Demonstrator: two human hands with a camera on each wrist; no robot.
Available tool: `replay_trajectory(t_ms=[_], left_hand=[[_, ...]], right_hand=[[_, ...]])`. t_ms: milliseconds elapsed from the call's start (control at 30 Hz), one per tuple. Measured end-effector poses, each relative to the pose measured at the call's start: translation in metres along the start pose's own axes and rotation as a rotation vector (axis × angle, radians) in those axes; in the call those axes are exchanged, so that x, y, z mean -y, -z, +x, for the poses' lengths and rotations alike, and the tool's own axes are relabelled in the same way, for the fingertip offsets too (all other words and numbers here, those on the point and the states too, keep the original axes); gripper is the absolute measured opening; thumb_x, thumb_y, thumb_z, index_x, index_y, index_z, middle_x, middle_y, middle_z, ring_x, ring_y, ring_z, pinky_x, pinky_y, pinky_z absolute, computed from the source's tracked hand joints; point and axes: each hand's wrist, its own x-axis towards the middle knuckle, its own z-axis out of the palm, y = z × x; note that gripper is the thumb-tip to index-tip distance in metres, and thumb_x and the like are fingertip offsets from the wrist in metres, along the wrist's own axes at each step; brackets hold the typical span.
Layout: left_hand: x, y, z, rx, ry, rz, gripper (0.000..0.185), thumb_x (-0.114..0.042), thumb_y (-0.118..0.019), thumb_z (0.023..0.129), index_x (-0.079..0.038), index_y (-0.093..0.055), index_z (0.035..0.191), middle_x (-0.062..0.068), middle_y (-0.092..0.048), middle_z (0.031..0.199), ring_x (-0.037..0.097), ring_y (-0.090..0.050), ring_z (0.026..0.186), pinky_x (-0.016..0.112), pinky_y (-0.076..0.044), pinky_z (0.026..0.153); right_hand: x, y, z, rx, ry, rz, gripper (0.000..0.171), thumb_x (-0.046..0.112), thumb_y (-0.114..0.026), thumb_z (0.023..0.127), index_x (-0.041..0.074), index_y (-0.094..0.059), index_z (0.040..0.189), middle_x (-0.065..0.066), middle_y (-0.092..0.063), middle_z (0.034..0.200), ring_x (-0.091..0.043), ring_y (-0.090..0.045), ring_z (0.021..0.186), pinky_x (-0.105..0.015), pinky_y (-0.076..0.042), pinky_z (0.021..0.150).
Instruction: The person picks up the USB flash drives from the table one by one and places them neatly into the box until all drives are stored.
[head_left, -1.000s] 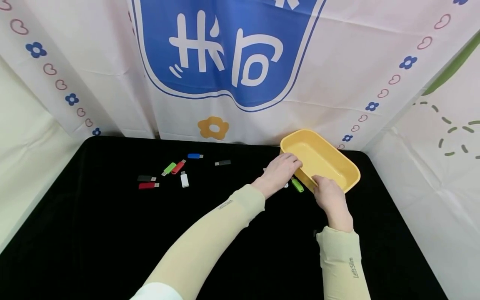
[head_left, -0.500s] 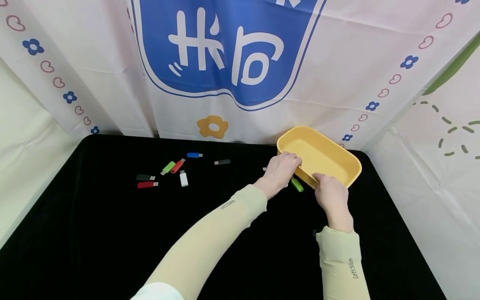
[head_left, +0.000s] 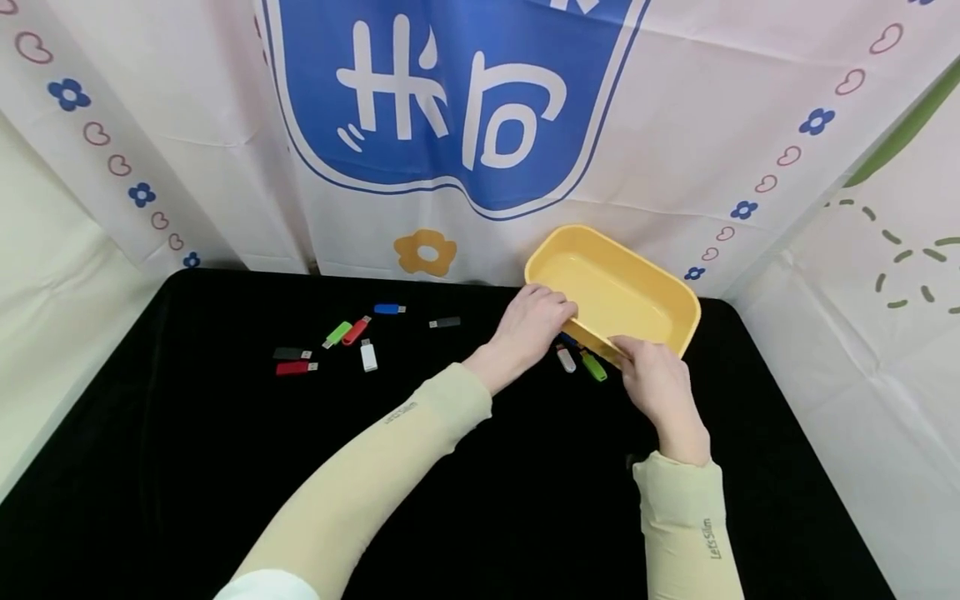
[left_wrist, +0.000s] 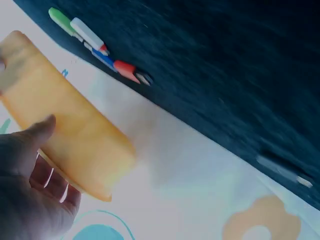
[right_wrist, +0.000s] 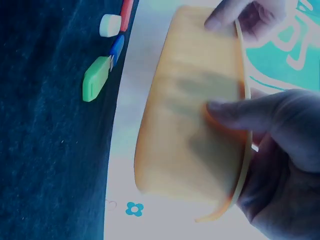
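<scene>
A yellow rectangular tub (head_left: 615, 292) is held by both hands along its near side, its inside bare. My left hand (head_left: 528, 329) grips the rim towards the left end, thumb on the outer wall (left_wrist: 85, 135) and fingers over the edge. Farther right, my right hand (head_left: 656, 383) holds the same rim in a like way. The tub looks lifted over the table in the wrist views. Just below its near wall lie a green USB stick (head_left: 594, 365), a white one (head_left: 566, 358) and a blue one (head_left: 570, 339). A red stick (left_wrist: 125, 69) shows beside them in the left wrist view.
Several USB sticks lie loose at the left of the black-covered table (head_left: 337, 467), among them a white one (head_left: 368, 356), a blue one (head_left: 387, 309) and a dark one (head_left: 446, 322). A printed white curtain (head_left: 480, 233) hangs right behind the table's far edge.
Both hands have carried the tub left and upward in the head view. The white and blue sticks under its near side show more now. The sticks at the left stay put.
</scene>
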Motion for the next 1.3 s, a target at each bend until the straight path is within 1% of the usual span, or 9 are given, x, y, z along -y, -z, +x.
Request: replay_trajectory(t_ms=[133,367,600,767,900,1033,1100,1167,1300], left_hand=[[0.012,0.010,-0.019,0.022,0.000,-0.004,0.008,-0.012,-0.070,0.088,-0.020,-0.069,0.089,-0.007,-0.072,0.089,0.014,-0.067,0.095,0.032,-0.048,0.093],[0.029,0.030,-0.060,0.060,0.014,-0.080,0.006,-0.017,-0.067,0.095,-0.020,-0.071,0.092,-0.007,-0.074,0.089,0.014,-0.069,0.087,0.032,-0.049,0.078],[0.043,0.048,-0.105,0.113,0.074,-0.175,0.013,-0.012,-0.073,0.090,-0.020,-0.076,0.100,-0.006,-0.074,0.090,0.015,-0.071,0.084,0.034,-0.056,0.078],[0.048,0.062,-0.130,0.170,0.097,-0.222,0.014,-0.010,-0.076,0.088,-0.019,-0.077,0.099,-0.005,-0.074,0.090,0.017,-0.071,0.084,0.033,-0.059,0.073],[0.051,0.074,-0.139,0.239,0.090,-0.247,0.011,-0.008,-0.077,0.086,-0.019,-0.075,0.086,-0.007,-0.073,0.084,0.011,-0.067,0.079,0.030,-0.056,0.069],[0.052,0.083,-0.140,0.323,0.068,-0.289,0.018,-0.004,-0.077,0.084,-0.018,-0.072,0.074,-0.010,-0.068,0.072,0.005,-0.056,0.068,0.025,-0.050,0.064],[0.051,0.086,-0.142,0.359,0.052,-0.315,0.019,-0.003,-0.077,0.083,-0.017,-0.071,0.072,-0.011,-0.066,0.069,0.004,-0.053,0.064,0.022,-0.048,0.063],[0.050,0.088,-0.143,0.390,0.036,-0.342,0.019,-0.002,-0.078,0.082,-0.016,-0.071,0.071,-0.011,-0.064,0.065,0.003,-0.051,0.060,0.020,-0.046,0.061],[0.047,0.088,-0.146,0.449,0.023,-0.377,0.018,0.000,-0.078,0.079,-0.016,-0.071,0.071,-0.011,-0.064,0.064,0.003,-0.050,0.059,0.020,-0.046,0.059]], right_hand=[[0.009,-0.002,0.002,0.043,0.076,0.034,0.022,0.006,-0.063,0.095,0.013,-0.074,0.112,-0.011,-0.076,0.098,-0.031,-0.067,0.078,-0.054,-0.053,0.069],[0.030,-0.009,0.003,0.089,0.210,0.047,0.021,0.006,-0.064,0.094,0.018,-0.076,0.107,-0.004,-0.076,0.093,-0.020,-0.061,0.070,-0.044,-0.053,0.066],[0.058,-0.019,0.002,0.163,0.332,0.059,0.021,0.005,-0.065,0.093,0.020,-0.075,0.104,0.000,-0.074,0.087,-0.014,-0.055,0.064,-0.033,-0.047,0.060],[0.076,-0.027,0.000,0.223,0.393,0.076,0.025,0.003,-0.065,0.092,0.021,-0.076,0.104,0.003,-0.075,0.089,-0.011,-0.055,0.066,-0.030,-0.050,0.064],[0.084,-0.028,-0.001,0.298,0.401,0.118,0.030,0.000,-0.062,0.092,0.023,-0.076,0.106,0.005,-0.075,0.091,-0.009,-0.053,0.065,-0.025,-0.046,0.061],[0.089,-0.028,-0.003,0.359,0.436,0.157,0.028,-0.003,-0.059,0.091,0.021,-0.074,0.095,0.008,-0.066,0.075,-0.007,-0.047,0.062,-0.022,-0.041,0.060],[0.091,-0.028,-0.003,0.392,0.453,0.168,0.026,-0.003,-0.059,0.091,0.020,-0.072,0.090,0.010,-0.057,0.067,-0.006,-0.044,0.060,-0.021,-0.039,0.059],[0.093,-0.028,-0.004,0.421,0.463,0.174,0.025,-0.002,-0.060,0.091,0.020,-0.072,0.087,0.011,-0.053,0.064,-0.005,-0.042,0.059,-0.021,-0.039,0.060],[0.095,-0.027,-0.006,0.495,0.456,0.192,0.030,-0.004,-0.061,0.089,0.022,-0.075,0.089,0.010,-0.063,0.072,-0.004,-0.044,0.061,-0.021,-0.040,0.063]])
